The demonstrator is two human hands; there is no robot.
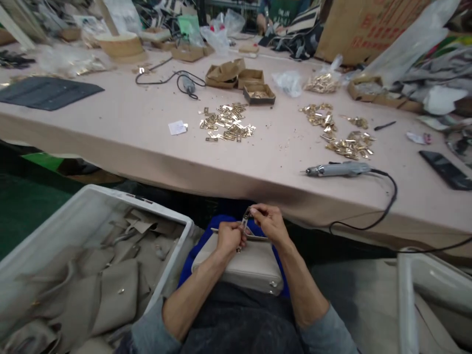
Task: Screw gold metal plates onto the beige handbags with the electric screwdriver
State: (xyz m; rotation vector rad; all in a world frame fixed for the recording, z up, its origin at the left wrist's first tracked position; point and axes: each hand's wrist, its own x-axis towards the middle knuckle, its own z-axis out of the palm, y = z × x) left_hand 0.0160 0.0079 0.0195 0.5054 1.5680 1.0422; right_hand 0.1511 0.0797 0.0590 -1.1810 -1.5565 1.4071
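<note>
A beige handbag (247,268) lies across my lap on blue cloth, with small shiny metal fittings at its lower right corner. Above its upper edge, my left hand (229,237) is closed around a narrow strap-like piece with shiny metal parts (245,219). One metal end of that piece shows below the left fingers. My right hand (271,222) pinches its top end between thumb and fingertips. The fingers hide part of the piece, so its exact kind is unclear. Both hands are close together, just in front of the table's edge.
On the cloth-covered table (147,132) lie gold metal plates (228,123), more gold pieces (350,145), a corded electric screwdriver (337,169) and a phone (446,169). A white crate (86,196) of beige bags stands left, another bin (405,295) right. Someone (283,12) is across the table.
</note>
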